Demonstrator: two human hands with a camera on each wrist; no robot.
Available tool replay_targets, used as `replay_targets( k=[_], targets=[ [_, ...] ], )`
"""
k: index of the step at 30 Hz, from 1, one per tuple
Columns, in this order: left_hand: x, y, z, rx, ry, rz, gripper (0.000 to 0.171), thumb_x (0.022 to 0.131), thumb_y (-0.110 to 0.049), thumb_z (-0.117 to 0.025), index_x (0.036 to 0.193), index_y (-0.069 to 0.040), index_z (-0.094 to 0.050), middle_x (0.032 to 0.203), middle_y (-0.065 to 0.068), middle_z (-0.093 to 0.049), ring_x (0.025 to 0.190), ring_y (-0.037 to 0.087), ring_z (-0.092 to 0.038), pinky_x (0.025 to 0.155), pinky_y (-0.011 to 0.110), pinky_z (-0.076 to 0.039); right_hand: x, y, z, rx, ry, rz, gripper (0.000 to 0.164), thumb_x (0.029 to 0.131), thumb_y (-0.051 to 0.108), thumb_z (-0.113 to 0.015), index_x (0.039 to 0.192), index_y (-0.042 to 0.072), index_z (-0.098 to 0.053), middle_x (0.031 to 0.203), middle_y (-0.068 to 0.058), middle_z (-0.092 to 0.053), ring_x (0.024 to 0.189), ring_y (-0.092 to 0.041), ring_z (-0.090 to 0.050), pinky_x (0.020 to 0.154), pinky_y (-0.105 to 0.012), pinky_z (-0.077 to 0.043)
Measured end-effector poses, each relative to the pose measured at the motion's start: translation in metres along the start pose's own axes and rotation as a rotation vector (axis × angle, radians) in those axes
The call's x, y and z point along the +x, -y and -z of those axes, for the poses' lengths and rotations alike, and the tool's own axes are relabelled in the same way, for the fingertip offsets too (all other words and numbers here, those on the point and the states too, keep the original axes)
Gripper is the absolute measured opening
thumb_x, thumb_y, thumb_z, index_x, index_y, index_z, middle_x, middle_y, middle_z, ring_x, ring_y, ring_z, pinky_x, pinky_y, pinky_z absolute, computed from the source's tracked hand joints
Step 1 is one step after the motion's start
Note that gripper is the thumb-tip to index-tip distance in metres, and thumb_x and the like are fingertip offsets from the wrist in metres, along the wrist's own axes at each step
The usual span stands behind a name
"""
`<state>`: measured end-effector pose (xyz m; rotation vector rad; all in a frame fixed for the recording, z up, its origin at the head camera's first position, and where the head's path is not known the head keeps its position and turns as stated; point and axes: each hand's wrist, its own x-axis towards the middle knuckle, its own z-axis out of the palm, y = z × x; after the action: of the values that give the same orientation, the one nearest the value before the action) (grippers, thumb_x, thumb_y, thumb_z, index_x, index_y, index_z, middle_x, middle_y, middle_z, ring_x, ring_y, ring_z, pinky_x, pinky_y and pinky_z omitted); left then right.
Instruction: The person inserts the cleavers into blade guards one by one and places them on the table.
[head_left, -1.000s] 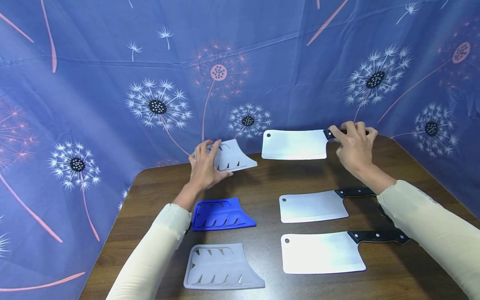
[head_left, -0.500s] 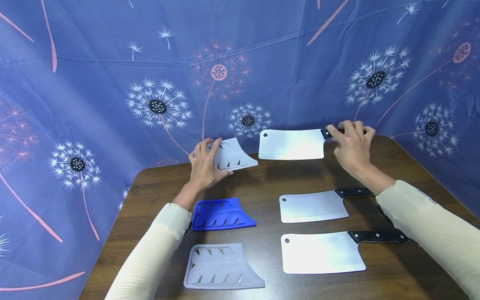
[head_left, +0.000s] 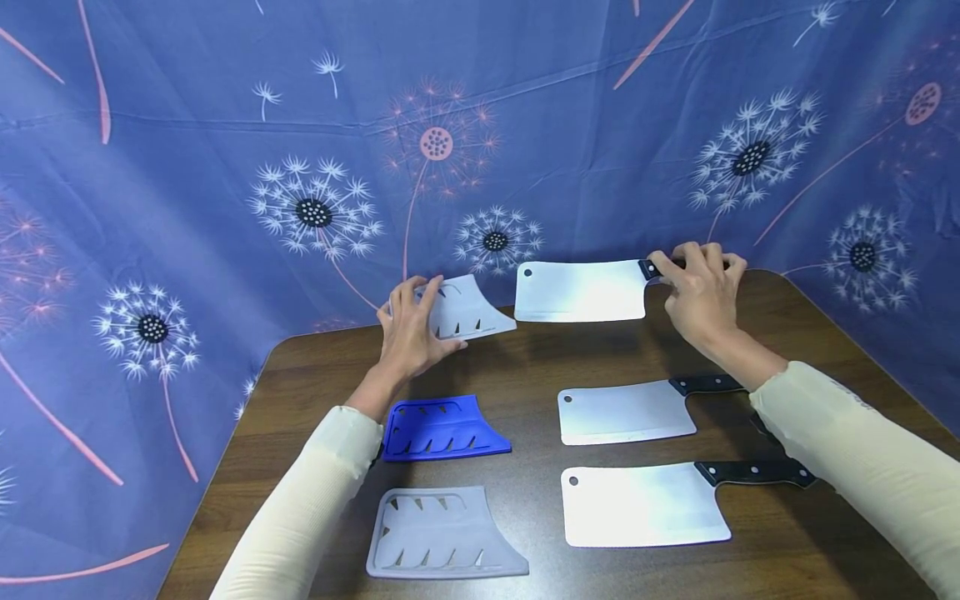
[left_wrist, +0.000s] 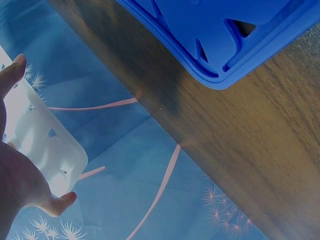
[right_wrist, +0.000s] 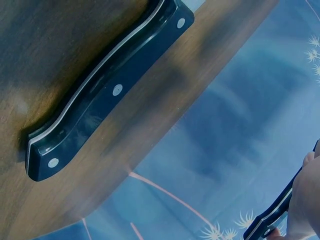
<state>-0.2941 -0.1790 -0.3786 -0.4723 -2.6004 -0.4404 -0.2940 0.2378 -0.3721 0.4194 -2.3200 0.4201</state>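
A white plastic sheath (head_left: pixel 472 307) is held by the left hand (head_left: pixel 409 332), a black-handled steel cleaver (head_left: pixel 580 292) by the right hand (head_left: pixel 702 296), close together near the wooden table's (head_left: pixel 300 367) twelve-o'clock edge and blue cloth (head_left: pixel 570 158); towards six, other sheaths (head_left: pixel 448 429) and cleavers (head_left: pixel 626 412) are laid.

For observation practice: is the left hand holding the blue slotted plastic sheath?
No, the left hand holds a whitish slotted plastic sheath instead.

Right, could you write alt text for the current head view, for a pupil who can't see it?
A person's left hand holds a pale slotted cover and the right hand a cleaver by its black handle, at a wooden table. Nearer lie a blue cover beside a second cleaver and a greyish cover beside a third cleaver.
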Motion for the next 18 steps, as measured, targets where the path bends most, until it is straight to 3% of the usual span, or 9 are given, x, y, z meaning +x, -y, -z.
replay_targets(
  k=[18],
  targets=[
    [-0.0006,0.0001,0.0002,-0.012,-0.012,-0.001,0.106,0.059,-0.046,-0.089,0.147,-0.02,-0.037,0.142,0.012,-0.03,0.129,0.035,-0.028,0.093,0.068,-0.023,0.0016,0.0037,-0.0009,-0.01,-0.004,-0.001,0.066,0.068,-0.023,-0.058,0.123,0.014,-0.06,0.11,-0.024,-0.051,0.104,-0.044,-0.039,0.098,-0.065,-0.015]
  ],
)
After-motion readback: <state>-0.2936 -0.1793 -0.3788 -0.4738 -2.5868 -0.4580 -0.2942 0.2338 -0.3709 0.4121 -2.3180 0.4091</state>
